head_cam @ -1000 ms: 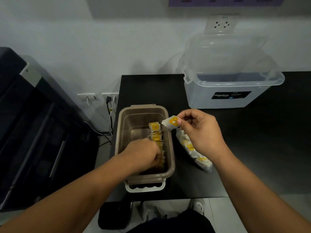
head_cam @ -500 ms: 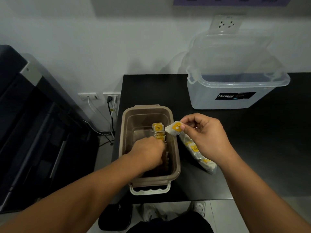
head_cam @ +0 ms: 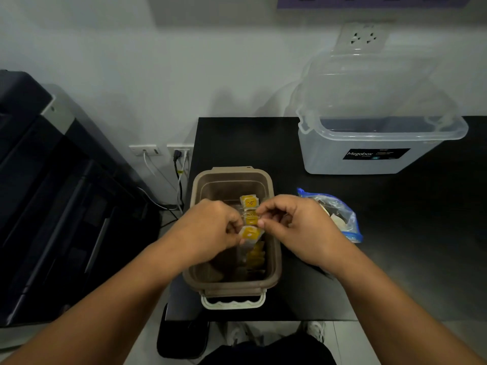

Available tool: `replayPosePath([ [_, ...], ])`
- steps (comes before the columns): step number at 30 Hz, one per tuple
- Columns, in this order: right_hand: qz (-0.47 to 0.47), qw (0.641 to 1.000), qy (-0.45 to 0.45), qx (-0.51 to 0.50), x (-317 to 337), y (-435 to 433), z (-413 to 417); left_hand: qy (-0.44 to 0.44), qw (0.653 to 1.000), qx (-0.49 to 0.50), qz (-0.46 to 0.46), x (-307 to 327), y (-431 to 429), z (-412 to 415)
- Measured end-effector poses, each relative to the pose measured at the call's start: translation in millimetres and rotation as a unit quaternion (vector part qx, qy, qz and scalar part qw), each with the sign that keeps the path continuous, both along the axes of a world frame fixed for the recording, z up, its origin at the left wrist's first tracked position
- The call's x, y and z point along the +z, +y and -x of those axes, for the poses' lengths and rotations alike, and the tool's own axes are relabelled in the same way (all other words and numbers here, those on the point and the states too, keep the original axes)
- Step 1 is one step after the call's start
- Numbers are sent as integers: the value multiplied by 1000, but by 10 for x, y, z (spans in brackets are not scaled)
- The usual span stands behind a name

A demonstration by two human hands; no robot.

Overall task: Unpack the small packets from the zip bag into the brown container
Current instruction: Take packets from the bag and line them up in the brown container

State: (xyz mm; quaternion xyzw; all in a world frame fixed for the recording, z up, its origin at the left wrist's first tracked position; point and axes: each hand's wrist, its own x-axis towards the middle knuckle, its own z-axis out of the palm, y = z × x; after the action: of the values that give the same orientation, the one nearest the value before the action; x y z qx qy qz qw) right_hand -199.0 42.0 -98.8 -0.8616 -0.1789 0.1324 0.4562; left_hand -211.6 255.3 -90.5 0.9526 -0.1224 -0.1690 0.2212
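Nearest you, the white latch [head_cam: 233, 302] hangs off the near end of the brown container [head_cam: 275, 262], which sits at the near left corner of the worktop [head_cam: 395, 246]. Both your hands are over the container's middle. The left hand [head_cam: 210, 229] has its fingers curled and pinches the left edge of one yellow-labelled packet [head_cam: 250, 233]. The right hand [head_cam: 295, 227] is also curled, fingertips meeting the same packet at its upper right corner. It reads as a two-handed pinch, though how firm the right-side contact is cannot be told. The packet is held just above the filed packets [head_cam: 255, 256], which stand on edge along the container's right wall, with one more upright at the far end of the row [head_cam: 249, 201]. Step in hand, by judgement: seating this packet into the row. Next move calls for lowering it upright into the gap between its neighbours without knocking them flat, then letting go and sending your right hand to the zip bag [head_cam: 340, 214]. That bag lies open just right of the container, with more contents visible inside, so the task looks partly done. Beyond the container, to its far right, stands a clear storage box [head_cam: 369, 156] with its lid raised. Wall sockets [head_cam: 160, 150] sit to its far left.
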Motion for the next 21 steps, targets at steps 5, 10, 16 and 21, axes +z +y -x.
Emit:
replayPosePath([
  [5, 51, 995, -29, -76, -101, -65, -107, 96, 980, -96, -145, -205, -28, -13],
  [10, 76, 993, 11, -93, -242, -70, -141, 155, 957, -146, -198, -375, -181, -46],
  [16, 51, 993, 64, -86, -358, -52, -191, 176, 949, -147, -216, -592, -359, -21],
  [21, 38, 993, 84, -77, -372, -64, -206, 191, 950, -111, -219, -699, -412, -27],
])
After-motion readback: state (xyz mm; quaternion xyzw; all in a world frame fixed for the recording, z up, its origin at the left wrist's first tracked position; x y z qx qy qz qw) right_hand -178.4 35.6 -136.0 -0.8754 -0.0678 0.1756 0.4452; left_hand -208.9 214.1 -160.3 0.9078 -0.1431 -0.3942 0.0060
